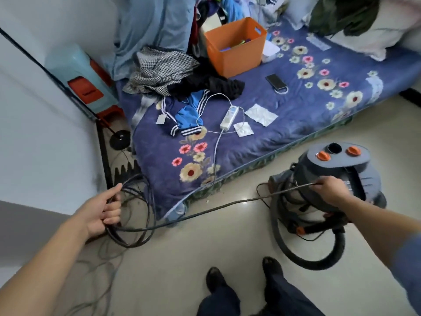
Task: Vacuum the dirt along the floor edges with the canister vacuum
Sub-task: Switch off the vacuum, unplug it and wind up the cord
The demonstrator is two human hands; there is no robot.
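A grey canister vacuum (337, 172) with two orange knobs stands on the tiled floor at the right, its black hose (319, 261) looping in front of it. A black power cord (205, 212) runs taut from the vacuum to the left. My right hand (330, 187) pinches the cord just in front of the canister. My left hand (102, 210) grips several coiled loops of the same cord (136, 236) near the wall. Small specks of dirt (207, 199) lie on the floor by the mattress edge.
A low mattress with a blue floral blanket (296, 115) fills the middle, bearing clothes, an orange bin (237, 46), a white power strip (229, 117), a phone (275, 81) and paper pieces. White wall (41, 144) at left, stacked stools (84, 80) in the corner. My feet (241, 279) stand on the tiles.
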